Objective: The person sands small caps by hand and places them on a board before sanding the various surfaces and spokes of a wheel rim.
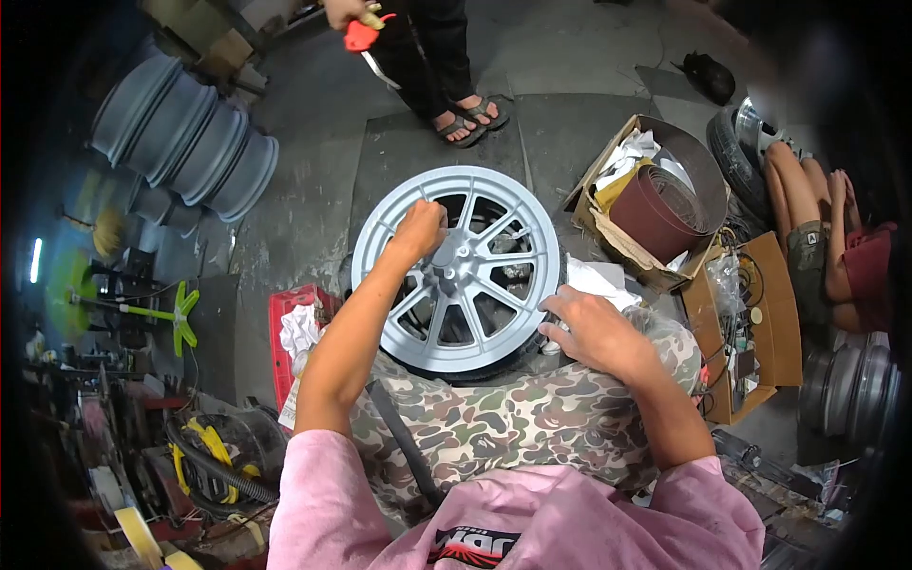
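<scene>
A grey multi-spoke wheel rim (458, 358) lies flat in front of me, over a dark tyre that shows beneath its edge. My left hand (421, 228) is over the rim's upper left spokes with its fingers curled together; whatever they hold is too small to make out. At the rim's lower right edge rests my right hand (594, 328), thumb and fingers apart and nothing visible in it. My camouflage-covered legs (494, 418) are just below the rim.
Stacked rims (185, 133) stand upper left, a green fan (180, 318) below. Right are a carton with brown abrasive rolls (665, 209) and another open carton (774, 304). A red box (285, 347) sits left. A standing person (442, 57) holds a red-handled tool; another sits far right.
</scene>
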